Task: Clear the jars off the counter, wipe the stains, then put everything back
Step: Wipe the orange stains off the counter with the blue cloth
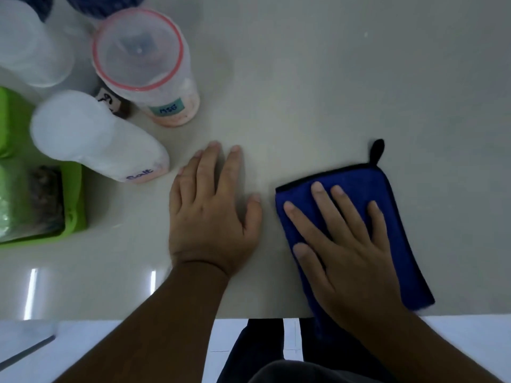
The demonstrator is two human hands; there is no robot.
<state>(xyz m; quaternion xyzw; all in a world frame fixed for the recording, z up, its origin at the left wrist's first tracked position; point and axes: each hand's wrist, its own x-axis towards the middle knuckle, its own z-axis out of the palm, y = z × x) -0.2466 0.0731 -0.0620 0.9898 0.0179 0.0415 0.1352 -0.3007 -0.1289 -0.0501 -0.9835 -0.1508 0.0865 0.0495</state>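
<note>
From the head camera we see the right hand (351, 244) flat on the blue cloth (401, 244), its fingers (323, 200) straight and spread, gripping nothing. The left hand (213, 214) lies open on the bench (304, 92) just beside it. Just beyond the left fingers (211, 161) stand the Salt jar (110, 145) and, perhaps touching it, the MSG jar (143, 64).

Only one camera is used, worn on the head. The counter (304, 78) is looked at from close above, almost straight down.

Left hand (213, 214) and right hand (345, 244) both flat, palms down, fingers (323, 201) straight.
</note>
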